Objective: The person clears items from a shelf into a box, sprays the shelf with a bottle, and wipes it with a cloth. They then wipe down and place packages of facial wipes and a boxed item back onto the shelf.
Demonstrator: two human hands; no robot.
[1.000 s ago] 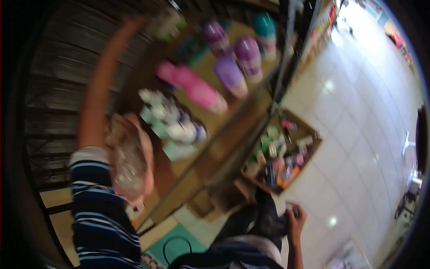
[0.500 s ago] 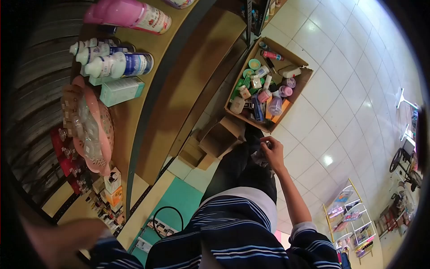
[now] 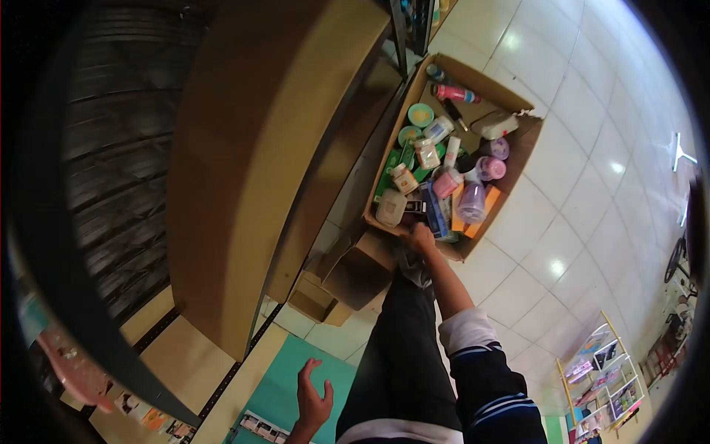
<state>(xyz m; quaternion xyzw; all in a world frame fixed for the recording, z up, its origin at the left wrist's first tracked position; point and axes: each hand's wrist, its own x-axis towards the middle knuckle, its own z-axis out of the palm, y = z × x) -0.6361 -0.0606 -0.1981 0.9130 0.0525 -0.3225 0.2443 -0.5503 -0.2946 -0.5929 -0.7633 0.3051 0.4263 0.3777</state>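
My right hand is at the near edge of a cardboard box on the tiled floor, its fingers closed on a greyish cloth that hangs below it. Bottles and jars fill the box, among them a pink jar, a purple-topped container and a white bottle. Low in the view, my left hand is raised with its fingers apart and nothing between them, above a teal surface.
Brown shelves rise at the left, with a pink basket at the lower left. A smaller open carton lies beside the big box. At the right stands a wire display rack.
The view has moved down and closer to the box. My right hand has reached its near edge with the cloth. My left hand has come from the lower left toward the middle.
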